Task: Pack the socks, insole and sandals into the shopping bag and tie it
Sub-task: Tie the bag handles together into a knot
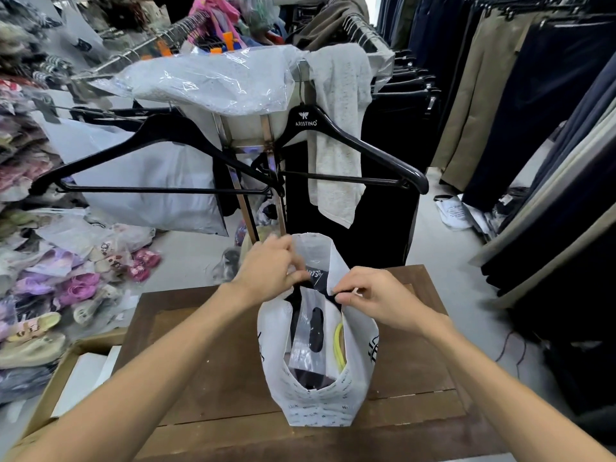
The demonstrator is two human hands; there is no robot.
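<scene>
A white shopping bag (315, 400) with dark printed lettering stands upright on the brown wooden table (206, 368). Its mouth gapes toward me. Inside shows a clear plastic packet with a black item (311, 331), and beside it something with a yellow edge (339, 345). My left hand (266, 270) pinches the bag's left handle at the far top. My right hand (370, 296) pinches the right handle edge close by. The two hands are a short gap apart above the bag's opening.
A clothes rack with black hangers (350, 145) and a grey garment (336, 135) stands just behind the table. Packed sandals (80, 288) pile on the floor at the left. An open cardboard box (76, 371) sits at the table's left. Trousers (533, 128) hang at the right.
</scene>
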